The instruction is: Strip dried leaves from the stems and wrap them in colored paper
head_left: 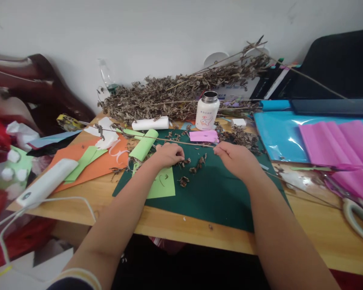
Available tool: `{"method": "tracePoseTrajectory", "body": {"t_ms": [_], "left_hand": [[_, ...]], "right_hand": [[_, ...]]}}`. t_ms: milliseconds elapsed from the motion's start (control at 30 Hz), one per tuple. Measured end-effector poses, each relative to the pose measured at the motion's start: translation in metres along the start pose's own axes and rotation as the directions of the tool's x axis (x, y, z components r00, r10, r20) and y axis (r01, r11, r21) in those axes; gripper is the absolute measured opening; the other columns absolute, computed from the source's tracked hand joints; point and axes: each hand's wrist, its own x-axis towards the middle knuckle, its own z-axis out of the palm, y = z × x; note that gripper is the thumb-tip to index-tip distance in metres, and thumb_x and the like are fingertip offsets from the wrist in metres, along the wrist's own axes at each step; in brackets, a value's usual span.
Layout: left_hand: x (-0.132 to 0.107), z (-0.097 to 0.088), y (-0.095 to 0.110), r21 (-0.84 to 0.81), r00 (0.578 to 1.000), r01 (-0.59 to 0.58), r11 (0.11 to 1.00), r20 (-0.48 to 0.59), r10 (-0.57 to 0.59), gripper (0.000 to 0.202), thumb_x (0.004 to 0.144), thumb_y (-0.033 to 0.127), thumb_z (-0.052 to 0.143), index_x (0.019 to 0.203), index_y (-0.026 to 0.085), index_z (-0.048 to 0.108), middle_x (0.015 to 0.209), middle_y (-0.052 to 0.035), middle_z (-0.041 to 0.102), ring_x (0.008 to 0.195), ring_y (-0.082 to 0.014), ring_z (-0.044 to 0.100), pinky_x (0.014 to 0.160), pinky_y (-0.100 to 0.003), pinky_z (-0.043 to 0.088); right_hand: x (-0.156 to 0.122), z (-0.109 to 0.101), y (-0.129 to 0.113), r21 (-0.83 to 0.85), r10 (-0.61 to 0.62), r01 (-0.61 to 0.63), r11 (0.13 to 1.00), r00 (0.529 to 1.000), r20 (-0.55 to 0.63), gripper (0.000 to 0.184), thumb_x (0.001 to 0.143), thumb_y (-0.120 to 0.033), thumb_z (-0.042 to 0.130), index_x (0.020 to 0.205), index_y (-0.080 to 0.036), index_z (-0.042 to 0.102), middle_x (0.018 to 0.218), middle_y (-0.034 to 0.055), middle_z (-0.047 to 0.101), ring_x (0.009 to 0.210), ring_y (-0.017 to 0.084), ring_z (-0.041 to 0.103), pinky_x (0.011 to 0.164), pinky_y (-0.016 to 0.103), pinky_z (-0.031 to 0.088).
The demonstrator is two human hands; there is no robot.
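Lowest and closest, a dark banded sleeve (69, 285) is showing at the left, and both forearms (123, 205) are stretching over the bench (169, 221). With my right hand (237, 159) I am pinching a thin dry stem (184, 142), which is running leftward above the dark green mat (217, 201) and past my left hand (171, 155). That one is curling, fingers drawn in just beside some dried leaf bits (186, 161); whether it is gripping anything, I cannot tell. To do this well, I judge, the right hand should be pinching firmly without bending, since such a stalk is probably brittle. The left fingers should be working close along it, low enough that crumbs are landing on the mat, and clear of the open white bottle (207, 112) standing behind.
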Motion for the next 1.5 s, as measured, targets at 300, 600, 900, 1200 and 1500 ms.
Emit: {"method": "tracePoseTrajectory", "body": {"t_ms": [300,600,900,1200,1500], "left_hand": [[-0.01,-0.005,-0.01,-0.508,0.997,-0.06,0.859,-0.077,0.024,0.012,0.063,0.028,0.053,0.06,0.018,0.058,0.061,-0.0009,0.057,0.054,-0.0111,0.048,0.05,-0.022,0.034],[-0.021,0.0,-0.012,-0.978,0.959,0.019,0.209,0.077,0.273,0.021,0.063,0.032,0.058,0.059,0.015,0.046,0.056,0.0015,0.043,0.048,-0.0062,0.04,0.048,-0.021,0.033],[-0.025,0.003,-0.006,-0.981,0.894,0.183,-0.07,0.137,0.427,0.026,0.055,0.027,0.065,0.055,0.015,0.042,0.052,0.0022,0.039,0.048,-0.0077,0.04,0.051,-0.025,0.034],[-0.028,0.004,-0.005,-0.964,0.836,0.166,-0.205,0.027,0.548,0.023,0.055,0.026,0.065,0.059,0.014,0.046,0.053,0.0025,0.04,0.049,-0.0084,0.042,0.053,-0.026,0.033],[-0.027,0.005,-0.001,-0.983,0.859,0.035,-0.182,-0.064,0.508,0.03,0.053,0.033,0.067,0.059,0.014,0.045,0.053,0.0022,0.041,0.05,-0.0091,0.042,0.053,-0.027,0.034]], "right_hand": [[0.0,0.002,0.001,0.0,-0.013,0.013,1.0,0.999,-0.034,0.027,0.079,-0.036,0.031,0.068,-0.021,0.052,0.057,0.0015,0.054,0.052,0.014,0.046,0.044,0.021,0.023],[0.0,0.001,0.0,0.052,0.008,-0.007,0.999,1.0,-0.012,0.027,0.079,-0.036,0.031,0.07,-0.021,0.051,0.062,0.0013,0.056,0.057,0.015,0.05,0.046,0.021,0.026],[-0.002,-0.002,-0.004,-0.007,0.045,-0.046,0.999,0.997,-0.067,0.027,0.078,-0.036,0.032,0.073,-0.021,0.054,0.061,0.002,0.057,0.054,0.015,0.05,0.044,0.021,0.024],[-0.004,-0.004,-0.008,-0.014,0.042,-0.044,0.999,0.993,-0.107,0.027,0.078,-0.036,0.033,0.074,-0.021,0.055,0.058,0.0017,0.056,0.053,0.014,0.049,0.043,0.021,0.023],[-0.004,-0.001,-0.009,-0.026,0.015,-0.019,0.999,0.993,-0.12,0.027,0.079,-0.036,0.034,0.074,-0.021,0.056,0.061,0.0024,0.058,0.053,0.014,0.049,0.043,0.021,0.023]]}}
